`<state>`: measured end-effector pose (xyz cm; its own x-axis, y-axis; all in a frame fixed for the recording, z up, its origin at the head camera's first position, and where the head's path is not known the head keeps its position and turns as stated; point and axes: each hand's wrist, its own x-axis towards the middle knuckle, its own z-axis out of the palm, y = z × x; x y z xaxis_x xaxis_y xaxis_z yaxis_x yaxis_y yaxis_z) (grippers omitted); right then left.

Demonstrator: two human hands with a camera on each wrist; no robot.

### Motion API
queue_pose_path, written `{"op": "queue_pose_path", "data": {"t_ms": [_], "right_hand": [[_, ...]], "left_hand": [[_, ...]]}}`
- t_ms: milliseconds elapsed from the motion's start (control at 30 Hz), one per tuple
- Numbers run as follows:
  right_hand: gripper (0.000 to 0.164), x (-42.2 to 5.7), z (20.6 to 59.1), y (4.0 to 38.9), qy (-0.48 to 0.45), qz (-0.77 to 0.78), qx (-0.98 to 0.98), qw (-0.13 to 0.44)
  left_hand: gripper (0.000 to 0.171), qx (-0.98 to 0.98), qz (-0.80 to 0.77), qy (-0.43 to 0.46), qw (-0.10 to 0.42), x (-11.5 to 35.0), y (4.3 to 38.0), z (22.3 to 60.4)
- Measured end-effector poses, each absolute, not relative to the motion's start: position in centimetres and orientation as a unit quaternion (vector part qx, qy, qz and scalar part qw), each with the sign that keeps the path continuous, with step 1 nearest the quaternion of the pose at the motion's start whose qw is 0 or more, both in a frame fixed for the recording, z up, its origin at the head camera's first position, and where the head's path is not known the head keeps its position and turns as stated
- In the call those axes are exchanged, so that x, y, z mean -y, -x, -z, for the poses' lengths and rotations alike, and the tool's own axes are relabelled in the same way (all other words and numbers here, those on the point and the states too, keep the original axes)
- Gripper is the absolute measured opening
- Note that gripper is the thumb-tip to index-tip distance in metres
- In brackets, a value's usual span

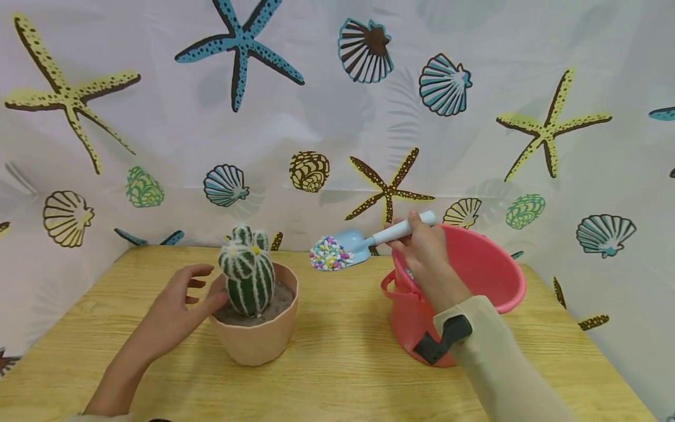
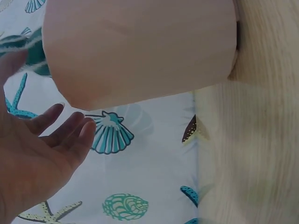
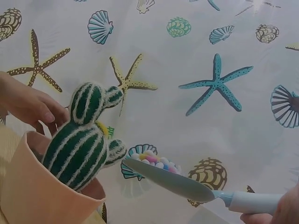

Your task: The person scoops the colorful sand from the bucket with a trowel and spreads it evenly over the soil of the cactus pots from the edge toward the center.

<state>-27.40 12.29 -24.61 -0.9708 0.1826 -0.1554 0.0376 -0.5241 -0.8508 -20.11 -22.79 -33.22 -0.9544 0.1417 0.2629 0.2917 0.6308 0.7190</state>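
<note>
Beige sleeve [image 1: 495, 351] foremost, the right hand [image 1: 426, 249] grips the shovel [image 1: 354, 242] between bucket [image 1: 406, 322] and cactus pot [image 1: 258, 343], best kept level so pebbles [image 1: 329, 254] don't spill. Left hand [image 1: 174, 308], loosely spread, is beside the pot.

The head camera looks forward and down across the wooden tabletop [image 1: 337, 369] to the seashell-print cloth [image 1: 327, 126]. Over on the left wrist, another sits close by the flowerpot [image 2: 140, 51], its picture tipped sideways; the right wrist's looks across past the trowel [image 3: 180, 183] at the cactus [image 3: 77, 154], both shared with the head view.
</note>
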Motion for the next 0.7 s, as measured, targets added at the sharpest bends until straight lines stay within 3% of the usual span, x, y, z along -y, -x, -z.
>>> {"op": "queue_pose_path", "data": {"t_ms": [267, 433, 700], "right_hand": [[0.042, -11.1, 24.9, 27.4, 0.108, -0.871, 0.478, 0.042], [0.041, -10.7, 25.0, 27.5, 0.102, -0.874, 0.473, 0.04], [0.037, -10.1, 25.0, 27.7, 0.106, -0.867, 0.485, 0.041]], "left_hand": [[0.074, 0.889, 0.435, 0.139, 0.026, 23.9, 21.2, 34.5], [0.074, 0.88, 0.448, 0.155, 0.003, 24.3, 21.8, 35.2], [0.089, 0.877, 0.449, 0.172, -0.022, 24.4, 22.1, 35.6]]}}
